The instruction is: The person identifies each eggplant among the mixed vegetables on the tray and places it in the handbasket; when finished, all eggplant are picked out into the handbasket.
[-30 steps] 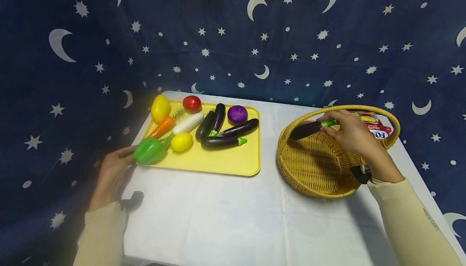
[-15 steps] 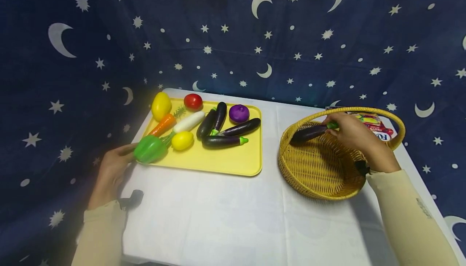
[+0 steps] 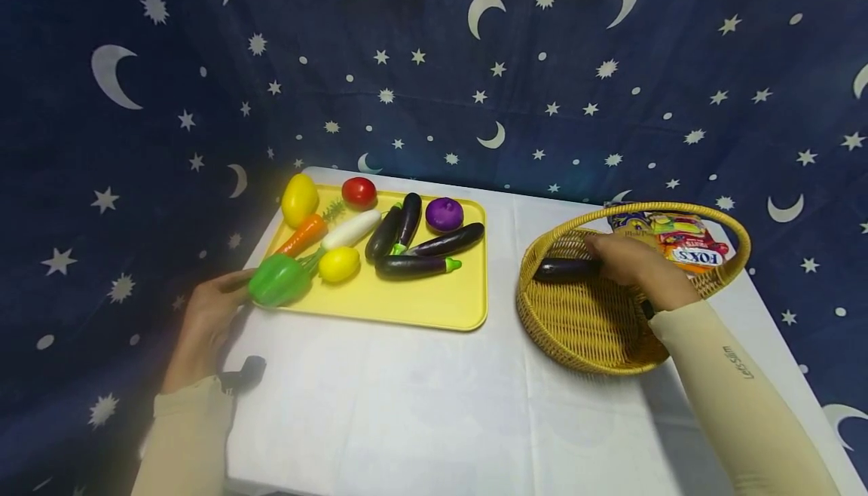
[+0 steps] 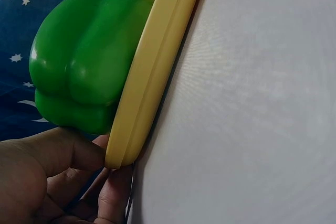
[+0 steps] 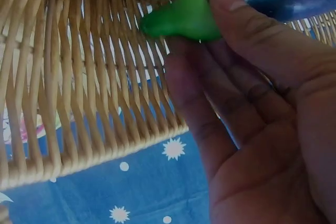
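Note:
My right hand (image 3: 627, 261) reaches under the handle of the wicker basket (image 3: 559, 349), pinching a dark purple eggplant (image 3: 566, 270) near its stem end. In the right wrist view, the thumb lies by the green cap (image 5: 184, 17), with the fingers beneath it, close to the woven wall. My left hand (image 3: 210, 319) grips the near left corner of the yellow tray (image 3: 407, 307). Its thumb is on top and its fingers are under the rim (image 4: 139, 108) in the left wrist view. A green bell pepper (image 4: 86, 56) sits at that corner, just above the thumb.
On the tray are several eggplants (image 3: 414, 266), a purple onion-shaped vegetable (image 3: 444, 214), a tomato (image 3: 359, 193), a white radish (image 3: 351, 229), a carrot (image 3: 303, 235), a lemon (image 3: 339, 264) and a larger yellow fruit (image 3: 299, 200). Snack bags (image 3: 685, 240) lie behind the basket.
My right hand has lowered the eggplant deeper into the basket, and the eggplant now lies more level. The left hand has stayed at the tray corner.

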Demonstrator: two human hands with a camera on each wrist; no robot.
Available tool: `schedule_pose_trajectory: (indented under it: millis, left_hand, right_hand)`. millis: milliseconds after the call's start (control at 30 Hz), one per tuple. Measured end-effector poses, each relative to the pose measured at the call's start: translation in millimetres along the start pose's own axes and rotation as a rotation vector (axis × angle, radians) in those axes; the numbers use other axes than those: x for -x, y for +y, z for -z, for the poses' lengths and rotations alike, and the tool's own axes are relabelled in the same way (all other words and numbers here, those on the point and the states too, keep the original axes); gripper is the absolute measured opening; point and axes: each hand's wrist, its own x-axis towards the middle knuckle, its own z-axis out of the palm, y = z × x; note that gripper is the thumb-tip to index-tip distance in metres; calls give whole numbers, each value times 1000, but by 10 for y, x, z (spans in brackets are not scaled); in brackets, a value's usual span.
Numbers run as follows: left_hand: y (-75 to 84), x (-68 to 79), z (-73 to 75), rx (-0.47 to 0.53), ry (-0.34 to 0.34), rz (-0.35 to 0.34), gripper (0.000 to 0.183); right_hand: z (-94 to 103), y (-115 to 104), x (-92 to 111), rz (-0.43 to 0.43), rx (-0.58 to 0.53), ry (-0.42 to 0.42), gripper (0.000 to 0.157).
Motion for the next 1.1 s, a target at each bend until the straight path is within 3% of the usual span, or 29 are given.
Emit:
schedule_pose_trajectory:
  millis: [333,733,1100]
  left_hand:
    - [0,27,-25,30,-6,-29,60]
    - [27,44,-17,27,3,-11,59]
    - [25,24,-11,19,4,20,59]
  right_hand:
    - [-35,-19,-12,-4,2,-29,27]
    - [-77,-33,-25,-42,-33,-21,36]
    - [-24,-195,211,-134,-31,14,52]
